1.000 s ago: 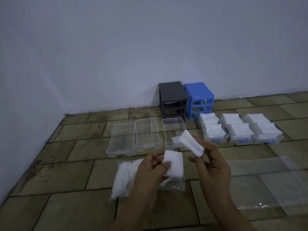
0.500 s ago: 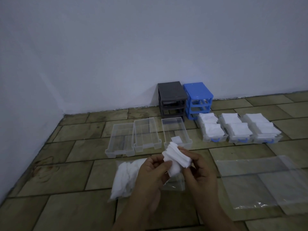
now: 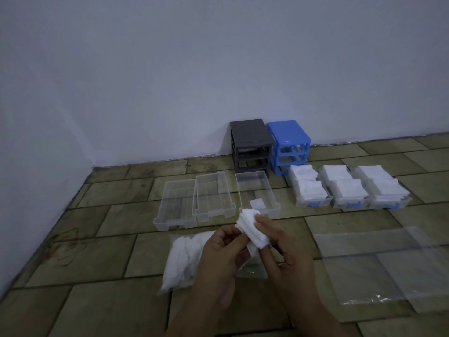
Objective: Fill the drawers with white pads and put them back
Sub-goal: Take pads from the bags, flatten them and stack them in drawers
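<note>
White pads (image 3: 252, 229) fanned (held), clear drawers (image 3: 257, 193) empty

I see white pads (image 3: 252, 229) fanned in the hands, and more white ones inside a clear plastic bag (image 3: 182, 259). Three drawers (image 3: 176, 205) are colourless and see-through; one holds a single white pad (image 3: 258, 204). Three more clear drawers (image 3: 313, 203) with blue handles brim with white. One cabinet (image 3: 250, 142) is dark grey, the other (image 3: 289, 139) bright blue. The floor tiles (image 3: 97, 254) are mottled olive-brown, the wall (image 3: 194, 69) pale grey-blue.
</note>
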